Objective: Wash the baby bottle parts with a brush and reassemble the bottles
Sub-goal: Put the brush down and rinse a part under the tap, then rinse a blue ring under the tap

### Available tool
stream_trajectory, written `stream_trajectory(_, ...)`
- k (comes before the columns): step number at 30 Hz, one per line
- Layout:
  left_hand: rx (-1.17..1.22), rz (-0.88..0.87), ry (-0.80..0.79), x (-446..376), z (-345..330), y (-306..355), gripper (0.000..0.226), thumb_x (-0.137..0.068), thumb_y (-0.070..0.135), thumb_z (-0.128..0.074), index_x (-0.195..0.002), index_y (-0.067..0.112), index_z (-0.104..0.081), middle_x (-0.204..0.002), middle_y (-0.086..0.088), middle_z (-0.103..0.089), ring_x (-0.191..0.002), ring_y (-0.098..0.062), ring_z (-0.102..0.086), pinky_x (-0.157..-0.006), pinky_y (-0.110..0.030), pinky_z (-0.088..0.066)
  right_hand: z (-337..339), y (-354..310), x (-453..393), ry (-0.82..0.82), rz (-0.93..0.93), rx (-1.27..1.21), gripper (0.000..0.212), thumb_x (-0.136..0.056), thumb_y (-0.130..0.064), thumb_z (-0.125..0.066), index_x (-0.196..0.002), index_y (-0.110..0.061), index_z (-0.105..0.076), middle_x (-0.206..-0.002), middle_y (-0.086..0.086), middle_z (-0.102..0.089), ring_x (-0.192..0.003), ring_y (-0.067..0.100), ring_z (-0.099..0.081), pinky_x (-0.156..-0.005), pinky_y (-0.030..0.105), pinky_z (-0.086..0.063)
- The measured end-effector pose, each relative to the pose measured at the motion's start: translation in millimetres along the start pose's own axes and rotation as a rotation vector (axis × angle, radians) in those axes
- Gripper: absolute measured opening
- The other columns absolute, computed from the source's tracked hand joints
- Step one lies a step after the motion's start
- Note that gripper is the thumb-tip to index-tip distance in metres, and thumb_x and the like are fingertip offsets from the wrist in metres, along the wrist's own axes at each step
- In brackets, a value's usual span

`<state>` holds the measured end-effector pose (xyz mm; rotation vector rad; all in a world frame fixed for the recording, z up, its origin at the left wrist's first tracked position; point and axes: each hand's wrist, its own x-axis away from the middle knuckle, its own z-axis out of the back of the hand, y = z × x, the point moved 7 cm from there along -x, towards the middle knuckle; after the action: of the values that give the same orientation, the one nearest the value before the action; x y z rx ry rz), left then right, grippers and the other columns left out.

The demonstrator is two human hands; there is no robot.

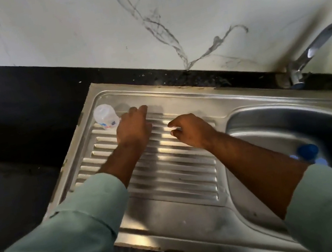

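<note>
A clear baby bottle (105, 116) with a printed label stands upside down at the far left corner of the ribbed steel drainboard (174, 168). My left hand (133, 127) lies just right of the bottle, fingers stretched toward the drainboard's back edge. A faint clear shape (122, 108) sits by those fingertips, too blurred to identify. My right hand (190, 131) hovers over the ribs in the middle, fingers loosely curled and holding nothing I can see. A blue object (307, 151) lies in the sink basin (293, 123), partly hidden behind my right forearm.
A chrome tap (311, 51) rises at the back right over the basin. Black countertop (15, 121) runs to the left of the sink. A white marbled wall (98, 26) stands behind.
</note>
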<state>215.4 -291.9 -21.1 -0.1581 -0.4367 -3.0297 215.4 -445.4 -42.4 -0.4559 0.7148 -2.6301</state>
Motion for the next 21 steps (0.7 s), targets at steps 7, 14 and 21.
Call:
stream_trajectory(7, 0.141, -0.203, -0.041, 77, -48, 123, 0.044, -0.090, 0.028, -0.055, -0.133, 0.016, -0.059, -0.126, -0.014, -0.061, -0.114, -0.037, -0.056, -0.095, -0.041, -0.047, 15, 103, 90, 0.069, -0.200, -0.066, 0.030, -0.090, -0.022, -0.060, -0.119, -0.015, -0.066, -0.123, 0.008, -0.064, -0.115, 0.025, -0.059, -0.100, 0.033, -0.044)
stream_trajectory(14, 0.235, -0.374, -0.206, 134, -123, 259, 0.033, -0.092, 0.023, -0.059, -0.123, 0.015, -0.065, -0.124, -0.008, -0.062, -0.115, -0.028, -0.056, -0.097, -0.037, -0.045, 29, 212, 213, 0.009, -0.426, -0.014, 0.030, -0.091, -0.018, -0.055, -0.119, -0.015, -0.066, -0.124, 0.004, -0.063, -0.118, 0.024, -0.055, -0.096, 0.028, -0.038)
stream_trajectory(21, 0.044, -0.409, -0.519, 162, -216, 348, 0.030, -0.096, 0.021, -0.050, -0.125, 0.016, -0.059, -0.128, -0.008, -0.056, -0.118, -0.028, -0.055, -0.093, -0.036, -0.046, 43, 293, 287, -0.112, -0.478, 0.036, 0.035, -0.095, -0.016, -0.051, -0.129, -0.015, -0.058, -0.131, 0.008, -0.058, -0.121, 0.024, -0.053, -0.103, 0.034, -0.040)
